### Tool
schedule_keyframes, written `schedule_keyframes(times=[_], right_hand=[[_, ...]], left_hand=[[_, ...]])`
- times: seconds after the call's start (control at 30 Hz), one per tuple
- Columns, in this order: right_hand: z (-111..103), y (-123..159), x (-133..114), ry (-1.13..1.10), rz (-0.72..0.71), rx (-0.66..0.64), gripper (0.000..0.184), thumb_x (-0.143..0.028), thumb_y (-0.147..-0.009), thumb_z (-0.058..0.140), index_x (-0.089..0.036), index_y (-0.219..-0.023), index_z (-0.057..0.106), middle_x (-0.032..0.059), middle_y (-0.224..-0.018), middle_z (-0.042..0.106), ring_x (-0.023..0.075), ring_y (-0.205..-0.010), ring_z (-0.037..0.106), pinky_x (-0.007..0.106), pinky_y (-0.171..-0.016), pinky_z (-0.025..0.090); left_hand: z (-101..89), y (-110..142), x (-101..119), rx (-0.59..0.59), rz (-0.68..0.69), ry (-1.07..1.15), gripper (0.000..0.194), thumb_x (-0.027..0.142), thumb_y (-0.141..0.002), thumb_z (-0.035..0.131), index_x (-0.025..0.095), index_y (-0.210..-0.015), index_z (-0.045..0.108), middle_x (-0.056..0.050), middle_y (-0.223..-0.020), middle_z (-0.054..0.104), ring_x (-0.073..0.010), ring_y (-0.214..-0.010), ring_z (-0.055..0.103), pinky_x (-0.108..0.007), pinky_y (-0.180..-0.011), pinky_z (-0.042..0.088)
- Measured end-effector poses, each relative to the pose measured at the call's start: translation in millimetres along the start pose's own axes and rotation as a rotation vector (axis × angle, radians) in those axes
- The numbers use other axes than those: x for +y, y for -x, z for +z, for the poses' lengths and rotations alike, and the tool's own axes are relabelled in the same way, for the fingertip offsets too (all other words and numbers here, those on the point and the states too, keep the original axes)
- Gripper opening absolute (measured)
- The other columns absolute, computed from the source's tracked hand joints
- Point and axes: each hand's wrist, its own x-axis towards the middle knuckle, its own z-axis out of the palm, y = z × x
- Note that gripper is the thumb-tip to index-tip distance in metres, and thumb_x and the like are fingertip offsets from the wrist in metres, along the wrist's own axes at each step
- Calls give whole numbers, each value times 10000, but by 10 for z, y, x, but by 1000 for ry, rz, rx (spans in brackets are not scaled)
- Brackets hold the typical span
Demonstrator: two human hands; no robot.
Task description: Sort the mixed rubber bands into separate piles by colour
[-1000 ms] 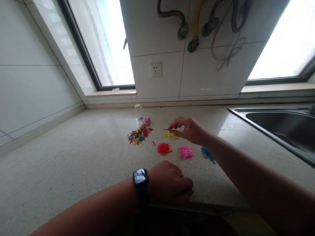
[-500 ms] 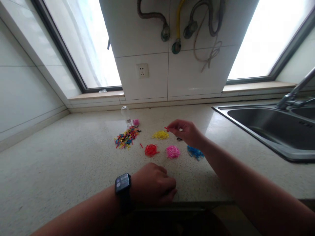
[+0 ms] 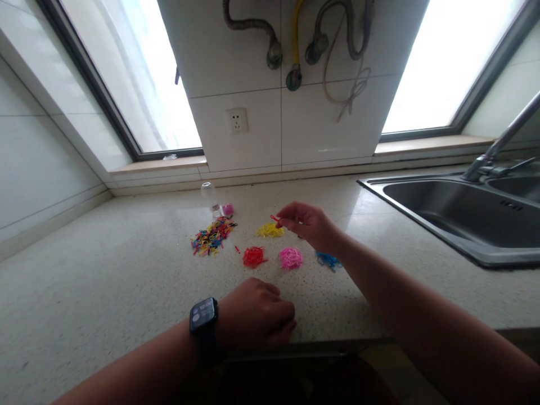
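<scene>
My right hand (image 3: 306,222) pinches a small red rubber band (image 3: 274,217) between thumb and fingertips, just above the yellow rubber band pile (image 3: 270,230). My left hand (image 3: 259,312) rests near the counter's front edge, fingers curled into a loose fist, with no object visible in it. Beyond it lie a red pile (image 3: 253,256) and a pink pile (image 3: 291,258) of rubber bands. A blue pile (image 3: 328,260) is partly covered by my right wrist. Farther left is a mixed-colour heap of rubber bands (image 3: 213,236). One loose red band (image 3: 237,249) lies between that heap and the red pile.
A clear plastic bottle (image 3: 210,198) stands tilted behind the mixed heap, beside a pink piece (image 3: 228,209). A steel sink (image 3: 439,216) with a faucet (image 3: 485,166) is set into the counter (image 3: 126,292) at the right. A tiled wall with hoses rises behind.
My right hand, still pinching the red rubber band, has shifted slightly left over the yellow pile. My left hand stays in place on the counter. The whole view has turned a little.
</scene>
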Motion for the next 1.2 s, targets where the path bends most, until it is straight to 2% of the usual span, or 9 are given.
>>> schedule_keyframes(times=[0.17, 0.33, 0.53, 0.9, 1.2], right_hand=[[-2, -7, 47, -61, -9, -4, 216, -321, -868, 690, -183, -1033, 666, 45, -894, 747, 103, -697, 611, 240, -585, 448], [-9, -10, 41, 3, -37, 43, 216, -344, -843, 718, -188, -989, 689, 34, -862, 715, 104, -684, 577, 260, -616, 463], [-13, -12, 18, 45, -63, 81, 201, -318, -797, 771, -185, -933, 705, 1, -763, 674, 91, -629, 519, 254, -573, 424], [-10, 7, -62, -2, -31, 51, 244, -353, -765, 787, -192, -923, 693, 31, -854, 712, 97, -644, 534, 259, -558, 443], [-2, 10, -76, -43, -45, 51, 195, -285, -772, 784, -196, -915, 686, 21, -851, 720, 88, -625, 522, 259, -548, 425]], left_hand=[[14, -3, -7, 6, -7, 1, 242, 297, -939, 473, 200, -723, 522, 7, -582, 565, -128, -534, 501, -306, -520, 311], [14, 4, -4, 4, -16, 2, 240, 303, -937, 479, 200, -726, 526, 6, -589, 571, -127, -538, 501, -303, -520, 306], [16, 6, -5, 6, -28, 8, 233, 296, -931, 487, 197, -725, 531, 6, -585, 576, -126, -531, 503, -295, -513, 302], [-9, -11, 0, -15, -25, 21, 228, 280, -932, 481, 191, -729, 536, -3, -595, 584, -129, -541, 510, -287, -520, 311], [-14, -10, -2, -20, -27, 34, 236, 283, -938, 475, 189, -730, 536, 0, -590, 581, -127, -539, 509, -283, -523, 315]])
